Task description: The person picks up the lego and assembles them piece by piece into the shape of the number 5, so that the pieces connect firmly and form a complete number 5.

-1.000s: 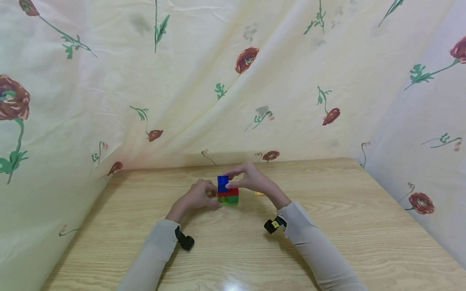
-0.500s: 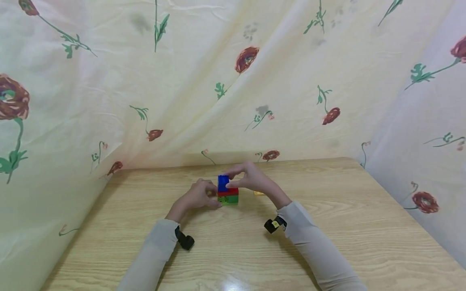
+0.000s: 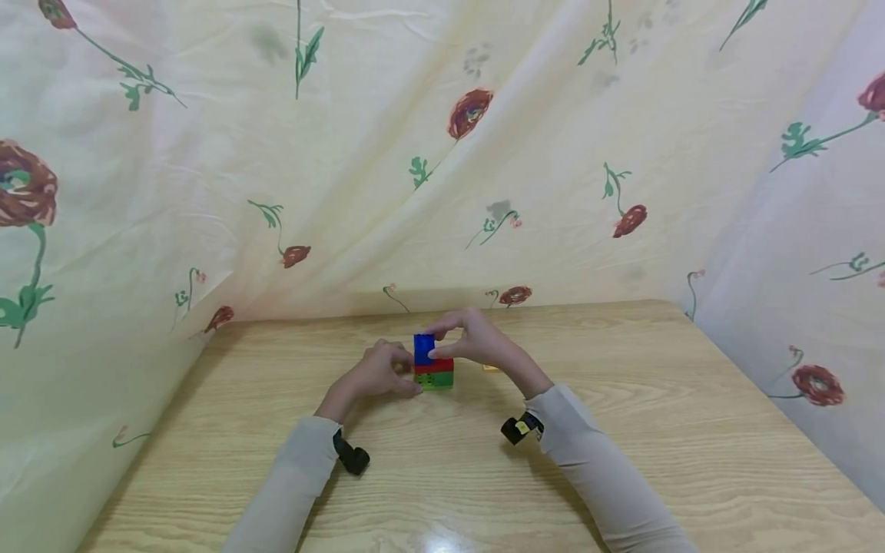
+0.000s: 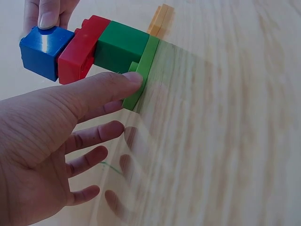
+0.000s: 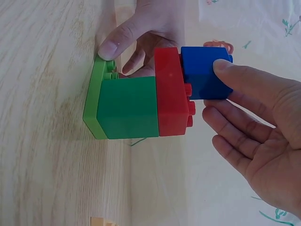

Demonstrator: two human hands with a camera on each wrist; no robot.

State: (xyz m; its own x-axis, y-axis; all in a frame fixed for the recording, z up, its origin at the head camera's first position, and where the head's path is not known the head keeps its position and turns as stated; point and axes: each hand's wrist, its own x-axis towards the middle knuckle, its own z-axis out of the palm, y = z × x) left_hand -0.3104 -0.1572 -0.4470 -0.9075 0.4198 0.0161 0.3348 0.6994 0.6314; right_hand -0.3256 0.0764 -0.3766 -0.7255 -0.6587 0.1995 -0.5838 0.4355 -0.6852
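Fingers (image 5: 230, 127) of the right hand (image 5: 277, 132) pinch a blue plastic cube (image 5: 200, 73) atop a red-and-green plastic stack (image 5: 131, 108) on the wood-grain tabletop (image 3: 429, 461), left hand (image 4: 47, 132) pinching its base (image 4: 146, 70), apparently a joining step needing downward pressure.

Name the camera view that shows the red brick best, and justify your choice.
The right wrist view: it shows the red brick large, with several exposed studs. The left wrist view shows it smaller, with fewer studs visible; the head view, only a small strip below the blue brick.
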